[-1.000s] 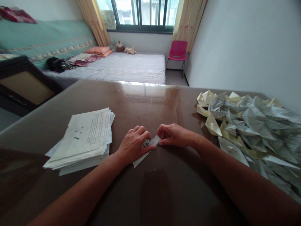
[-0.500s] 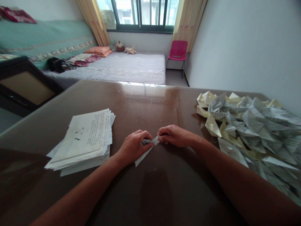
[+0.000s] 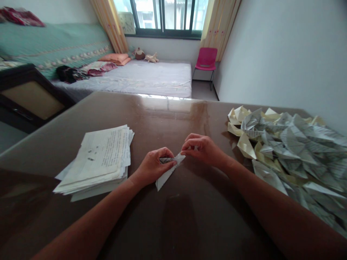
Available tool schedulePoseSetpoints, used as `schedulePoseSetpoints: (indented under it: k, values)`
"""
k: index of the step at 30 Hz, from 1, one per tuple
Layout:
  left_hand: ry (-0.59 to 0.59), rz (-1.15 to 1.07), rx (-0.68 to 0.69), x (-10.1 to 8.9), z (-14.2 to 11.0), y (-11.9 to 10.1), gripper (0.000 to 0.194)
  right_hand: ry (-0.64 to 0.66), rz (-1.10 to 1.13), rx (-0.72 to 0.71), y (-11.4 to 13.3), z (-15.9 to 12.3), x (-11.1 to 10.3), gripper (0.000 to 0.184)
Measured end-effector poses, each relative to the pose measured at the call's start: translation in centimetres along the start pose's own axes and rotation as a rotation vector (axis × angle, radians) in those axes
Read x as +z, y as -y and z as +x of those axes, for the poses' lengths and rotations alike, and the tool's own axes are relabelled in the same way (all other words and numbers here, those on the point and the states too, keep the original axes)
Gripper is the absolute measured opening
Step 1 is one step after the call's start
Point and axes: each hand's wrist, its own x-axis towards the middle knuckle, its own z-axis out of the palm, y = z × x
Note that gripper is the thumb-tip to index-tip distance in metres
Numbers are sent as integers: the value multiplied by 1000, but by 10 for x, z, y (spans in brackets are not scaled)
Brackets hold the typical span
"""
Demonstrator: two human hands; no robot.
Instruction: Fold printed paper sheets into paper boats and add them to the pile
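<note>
A small folded sheet of printed paper [image 3: 166,177] lies at a slant on the brown table [image 3: 173,224], between my hands. My left hand [image 3: 154,164] pinches its left side, thumb on top and fingers curled over the far edge, which hides part of the folds. At the paper's upper right corner, the thumb and fingertips of my right hand [image 3: 202,150] are closed on the tip. To the left rests a stack of loose printed sheets [image 3: 99,155]. Over on the right spreads a heap of folded paper boats [image 3: 292,141], some cream and some printed.
Beyond the table's far edge is a bed [image 3: 157,77] with pillows and soft toys. A pink chair [image 3: 206,59] stands by the right wall under the window. A dark wooden cabinet [image 3: 32,97] is at the left.
My right hand has risen slightly at the paper's upper right corner, its fingers now more arched. My left hand keeps its hold on the paper, with more of the lower flap showing.
</note>
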Motion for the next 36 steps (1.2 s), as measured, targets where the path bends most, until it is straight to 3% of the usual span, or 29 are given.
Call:
schedulePoseSetpoints:
  k: [3,10,13,17,19,25,36]
  values:
    - [-13,-11,-2,0,0,1,15,79,-110,-87,-1,-1,2,19]
    - [-38,20,14,3,-1,3,18,226,-201,-36,-1,-4,9,26]
    - [-46,85,45,2,0,5,15,218,-285,-23,3,-4,10,28]
    - [-302,322,195,-3,-1,3,18,124,-426,96,3,-4,7,31]
    - [-356,436,269,-3,-3,0,17,93,-447,187,1,-3,5,31]
    - [-116,684,380,7,-9,-2,28,83,-420,321,-8,1,1,34]
    - [-149,738,410,9,-8,1,22,100,-330,229,-3,0,8,43]
